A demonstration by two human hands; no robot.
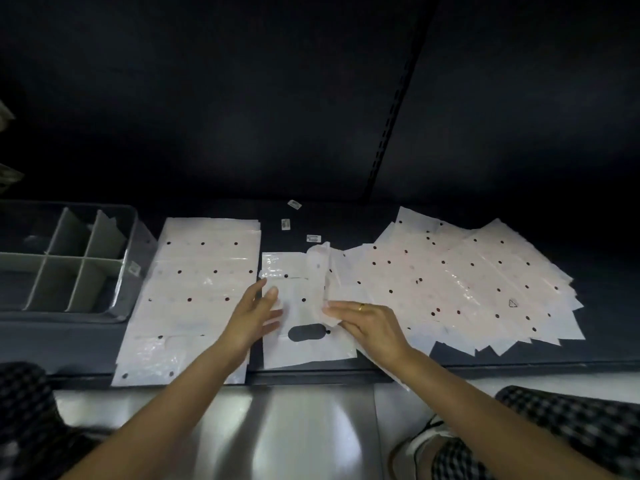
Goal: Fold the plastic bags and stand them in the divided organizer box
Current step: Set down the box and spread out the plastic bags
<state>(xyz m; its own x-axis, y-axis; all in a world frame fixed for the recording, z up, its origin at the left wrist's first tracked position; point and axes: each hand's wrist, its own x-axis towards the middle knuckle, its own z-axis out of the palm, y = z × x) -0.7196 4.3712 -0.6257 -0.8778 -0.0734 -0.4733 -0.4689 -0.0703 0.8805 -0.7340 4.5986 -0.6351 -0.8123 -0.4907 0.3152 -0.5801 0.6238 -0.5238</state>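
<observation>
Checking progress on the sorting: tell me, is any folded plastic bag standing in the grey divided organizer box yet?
No, the compartments of the grey divided organizer box show only their dividers and dark floors, no white bags.

Gold ring (361,307), checked black-and-white trousers (568,424), white sneaker (427,436).

Both bare forearms reach forward from the bottom of the view, angling in toward each other. The left hand (254,315) is flat, palm down, its fingers (272,294) straight and slightly spread, thumb out to the right side. The right hand (367,322) lies palm down too, knuckles up, a gold ring (361,307) on one finger; its fingertips (329,309) point left and pinch a thin white sheet edge. The two hands sit near each other, not touching
</observation>
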